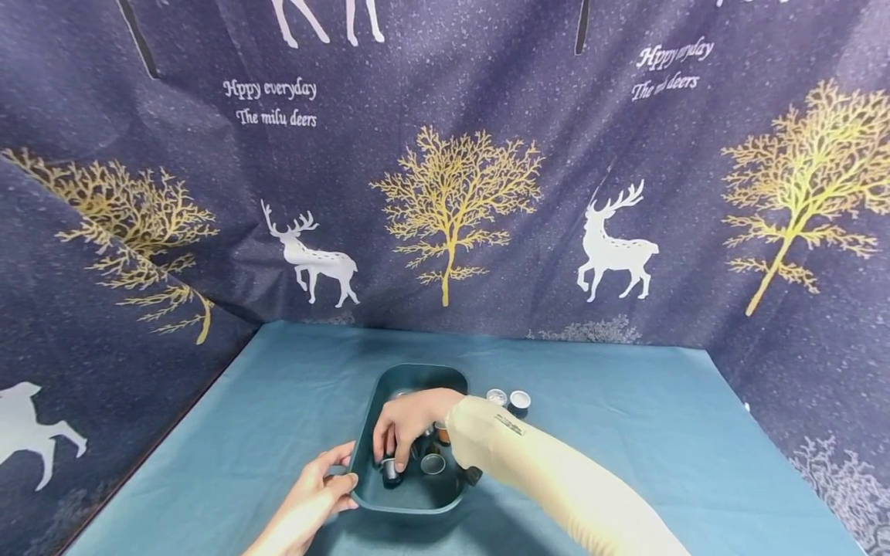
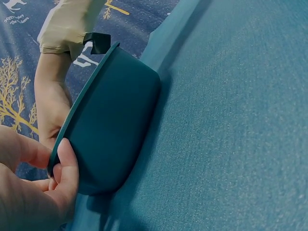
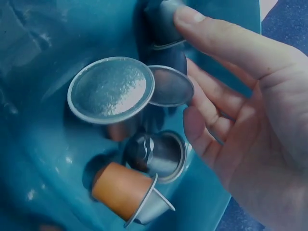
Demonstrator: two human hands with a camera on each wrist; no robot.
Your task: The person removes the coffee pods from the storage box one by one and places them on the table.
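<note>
A dark teal plastic basin (image 1: 410, 510) sits on the cloth with several coffee capsules in it. My left hand (image 1: 316, 488) grips its near left rim, thumb on the outer wall (image 2: 115, 115) in the left wrist view. Reaching inside, my right hand (image 1: 410, 421) pinches a dark coffee capsule (image 3: 162, 24) by the basin's left side. Close to that hand lie a capsule with a broad silver lid (image 3: 110, 91), a dark brown capsule (image 3: 156, 155) and an orange capsule (image 3: 121, 190). The hand and sleeve hide part of the basin's contents in the head view.
Two capsules stand on the cloth right of the basin, one with a silver lid (image 1: 497, 397) and a dark one with a white top (image 1: 519, 400). Blue cloth (image 1: 647, 432) covers the table; a patterned curtain (image 1: 487, 324) hangs behind.
</note>
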